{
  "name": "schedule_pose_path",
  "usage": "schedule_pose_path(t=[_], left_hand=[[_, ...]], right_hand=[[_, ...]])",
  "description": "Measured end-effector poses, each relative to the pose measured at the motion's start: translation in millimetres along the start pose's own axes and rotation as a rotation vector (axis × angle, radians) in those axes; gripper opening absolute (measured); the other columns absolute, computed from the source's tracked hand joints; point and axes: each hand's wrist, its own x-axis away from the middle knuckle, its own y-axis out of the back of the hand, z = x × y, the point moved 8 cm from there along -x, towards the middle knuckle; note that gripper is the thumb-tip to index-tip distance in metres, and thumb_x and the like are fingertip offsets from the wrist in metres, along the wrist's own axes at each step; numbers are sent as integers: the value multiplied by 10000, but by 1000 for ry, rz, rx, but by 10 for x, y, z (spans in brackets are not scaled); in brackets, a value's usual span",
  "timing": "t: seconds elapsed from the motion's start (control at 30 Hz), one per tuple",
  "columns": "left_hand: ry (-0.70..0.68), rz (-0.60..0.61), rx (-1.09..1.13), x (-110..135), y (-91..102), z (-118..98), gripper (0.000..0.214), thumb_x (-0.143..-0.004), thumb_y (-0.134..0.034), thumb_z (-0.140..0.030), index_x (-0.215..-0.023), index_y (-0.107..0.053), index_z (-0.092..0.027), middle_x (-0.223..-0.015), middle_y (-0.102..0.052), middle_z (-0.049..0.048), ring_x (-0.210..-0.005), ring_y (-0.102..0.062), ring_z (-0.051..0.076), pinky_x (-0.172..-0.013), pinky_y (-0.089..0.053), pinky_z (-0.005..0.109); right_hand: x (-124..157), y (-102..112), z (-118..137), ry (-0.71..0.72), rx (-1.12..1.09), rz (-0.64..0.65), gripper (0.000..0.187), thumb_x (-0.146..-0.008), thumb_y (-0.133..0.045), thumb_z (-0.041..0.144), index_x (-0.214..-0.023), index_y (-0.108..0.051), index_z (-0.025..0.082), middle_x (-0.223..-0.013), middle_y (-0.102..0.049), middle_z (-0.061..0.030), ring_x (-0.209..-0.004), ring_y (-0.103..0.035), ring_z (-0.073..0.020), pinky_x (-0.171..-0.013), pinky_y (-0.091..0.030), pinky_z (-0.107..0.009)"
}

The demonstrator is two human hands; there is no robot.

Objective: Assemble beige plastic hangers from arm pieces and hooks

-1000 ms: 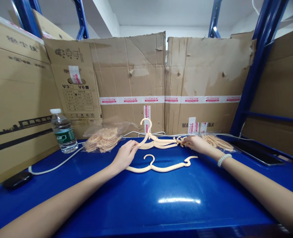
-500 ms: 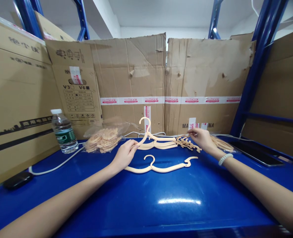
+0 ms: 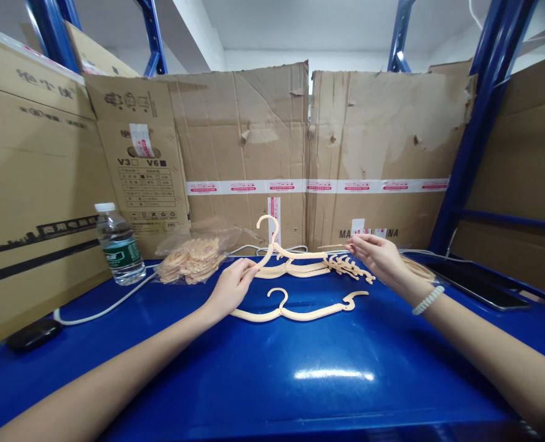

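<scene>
- Left hand (image 3: 230, 287): pinching the left arm of a cream hanger (image 3: 302, 253), hook up over the blue table (image 3: 322, 350), left tip totally covered.
- Right hand (image 3: 377, 258): fingertips squeezed on a thin pale piece (image 3: 332, 247), near the hanger's right end.
- Front hanger (image 3: 313, 315): flat, left end lost behind the left hand.
- That thin piece? Too skinny to make out, tbh.

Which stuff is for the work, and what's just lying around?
Likely work things:
beige clothes hanger in left hand
thin beige piece in right hand
front hanger
hanger stack
bagged beige pieces

Just lying around:
plastic bottle
white cable
flat dark device
rounded black object
</scene>
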Motion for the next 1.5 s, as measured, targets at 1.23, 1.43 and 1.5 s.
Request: schedule_pose_path(t=[1.23, 1.43, 1.5], left_hand=[[-60, 77, -21, 217, -56, -103, 241, -953, -374, -304, -886, -578, -195, -831, -580, 24, -765, -550, 168, -699, -427, 279], [-63, 56, 0, 246, -23, -107, 214, -951, -387, -269, -909, -582, -190, -834, -558, 24, -773, -539, 164, -710, -413, 276], [-71, 63, 6, 266, -14, -120, 212, -952, -386, -264, -925, -583, -192, -847, -561, 27, -780, -540, 164, -715, -415, 275]], right_hand=[[465, -386, -365, -370, 193, 287, 309, -515, -875, 174, -717, -644, 138, -727, -672, -34, -668, -648, -123, -679, -551, -227], [603, -512, -373, -410, 172, 368, 291, -589, -846, 289, -696, -625, 132, -688, -641, 0, -659, -618, -95, -641, -526, -204], [632, -496, -426, -497, 131, 344, 272, -614, -835, 246, -745, -622, 138, -747, -667, -26, -738, -664, -136, -663, -550, -222]])
